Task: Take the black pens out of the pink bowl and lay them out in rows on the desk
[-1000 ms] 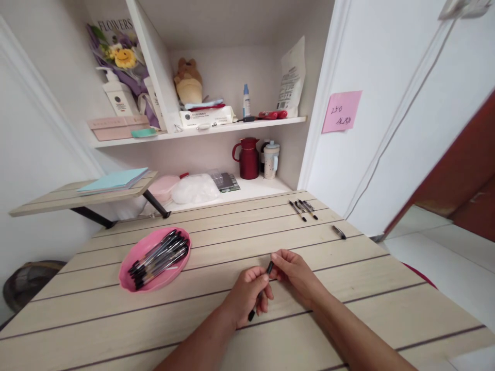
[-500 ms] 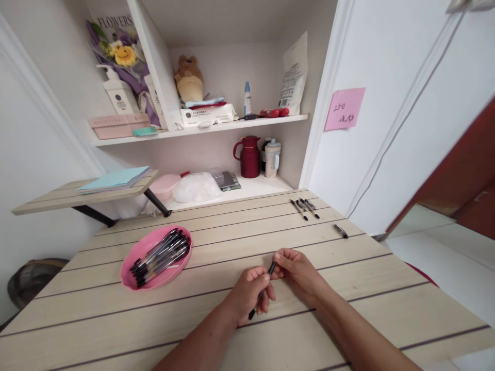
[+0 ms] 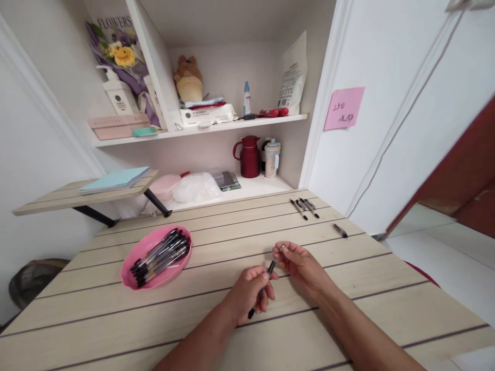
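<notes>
A black pen (image 3: 271,267) slants through my left hand (image 3: 250,289), which is closed around its barrel just above the table. Its upper end points toward my right hand (image 3: 299,263), and a thin tip shows there. Thumb and fingers of that right hand pinch a small silvery piece (image 3: 282,249), perhaps the pen's tip cone, slightly apart from the barrel. Off to the left, a pink bowl (image 3: 127,281) holds several black pens (image 3: 162,256). Pen parts (image 3: 304,207) lie at the far right of the table, with a pen cap (image 3: 340,230) nearer to me.
A small raised shelf (image 3: 50,198) with blue paper stands on the table's far left. Behind the table, a shelf unit holds a red jug (image 3: 250,158), a cup (image 3: 272,158) and a plastic bag (image 3: 197,187). A pink note (image 3: 344,108) is on the right wall.
My right hand has drawn slightly up and away from the pen's upper end, with a small silvery piece now showing in its fingers. My left hand stays nearly still on the pen.
</notes>
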Tool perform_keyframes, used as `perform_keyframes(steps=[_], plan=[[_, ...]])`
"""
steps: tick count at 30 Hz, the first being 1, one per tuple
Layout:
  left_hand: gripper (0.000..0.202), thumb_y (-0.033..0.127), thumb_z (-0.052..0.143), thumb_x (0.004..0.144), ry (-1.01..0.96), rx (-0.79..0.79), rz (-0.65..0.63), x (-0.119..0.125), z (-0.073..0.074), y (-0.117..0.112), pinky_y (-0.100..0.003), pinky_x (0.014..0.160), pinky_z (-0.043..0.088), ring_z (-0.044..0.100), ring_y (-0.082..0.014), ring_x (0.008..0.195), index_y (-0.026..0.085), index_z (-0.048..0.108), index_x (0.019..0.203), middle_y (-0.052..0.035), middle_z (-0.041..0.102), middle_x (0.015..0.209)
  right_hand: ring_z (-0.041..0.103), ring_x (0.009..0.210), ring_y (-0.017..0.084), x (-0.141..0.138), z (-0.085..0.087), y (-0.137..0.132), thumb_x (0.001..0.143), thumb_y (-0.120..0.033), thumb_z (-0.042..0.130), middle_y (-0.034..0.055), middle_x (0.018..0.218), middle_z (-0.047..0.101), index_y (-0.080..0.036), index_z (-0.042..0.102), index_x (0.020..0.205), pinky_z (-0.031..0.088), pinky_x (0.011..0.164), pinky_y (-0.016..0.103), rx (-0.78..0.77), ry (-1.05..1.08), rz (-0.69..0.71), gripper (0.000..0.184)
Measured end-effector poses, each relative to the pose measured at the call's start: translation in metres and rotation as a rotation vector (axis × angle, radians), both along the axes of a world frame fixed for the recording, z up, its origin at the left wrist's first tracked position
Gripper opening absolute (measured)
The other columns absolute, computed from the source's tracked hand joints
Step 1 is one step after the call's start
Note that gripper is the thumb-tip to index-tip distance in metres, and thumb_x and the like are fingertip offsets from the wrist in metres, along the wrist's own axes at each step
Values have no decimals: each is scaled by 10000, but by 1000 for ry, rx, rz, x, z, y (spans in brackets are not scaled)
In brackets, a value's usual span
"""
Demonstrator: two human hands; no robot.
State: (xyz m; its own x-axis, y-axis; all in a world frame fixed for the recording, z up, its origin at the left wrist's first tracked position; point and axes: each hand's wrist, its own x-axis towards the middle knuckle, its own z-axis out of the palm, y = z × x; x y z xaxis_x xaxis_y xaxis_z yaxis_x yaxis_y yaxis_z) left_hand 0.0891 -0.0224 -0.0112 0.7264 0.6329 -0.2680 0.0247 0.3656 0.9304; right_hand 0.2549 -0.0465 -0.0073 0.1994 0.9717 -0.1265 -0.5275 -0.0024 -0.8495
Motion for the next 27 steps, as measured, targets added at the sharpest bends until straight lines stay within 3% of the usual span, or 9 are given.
perform_keyframes(steps=[5, 8, 12, 19, 27], plan=[[317, 355, 625, 668, -101, -118, 141, 4, 1, -1, -171, 387, 309, 484, -58, 465, 128, 581, 884, 12, 528, 641, 506, 518, 107, 5, 0, 0, 601, -298, 697, 7, 610, 574, -181, 594, 728, 372, 448, 229, -73, -31, -113, 201], [301, 293, 683, 620, -221, -235, 266, 9, 2, 0, -222, 538, 407, 516, -89, 573, 137, 596, 861, 5, 531, 645, 425, 437, 79, -4, 4, -8, 604, -318, 688, -17, 510, 525, -169, 562, 652, 306, 412, 217, -110, -196, -22, 201], [325, 260, 710, 599, -269, -333, 332, 19, 4, 3, -248, 633, 405, 533, -102, 613, 138, 608, 883, -2, 549, 632, 387, 451, 67, -17, 5, -21, 595, -320, 676, -39, 494, 491, -172, 500, 567, 297, 442, 213, -20, -451, 44, 231], [364, 242, 717, 587, -283, -326, 398, 47, 5, -2, -226, 608, 390, 522, -97, 623, 128, 619, 918, -17, 565, 667, 377, 471, 86, -6, -1, -34, 603, -248, 604, -50, 489, 446, -193, 466, 545, 290, 458, 227, -15, -733, -110, 160], [363, 274, 718, 572, -248, -253, 375, 78, 1, -8, -222, 594, 397, 515, -93, 611, 125, 608, 884, -18, 565, 688, 403, 479, 94, 18, -11, -42, 618, -227, 553, -45, 503, 464, -197, 456, 563, 305, 454, 222, -63, -832, -166, 115]])
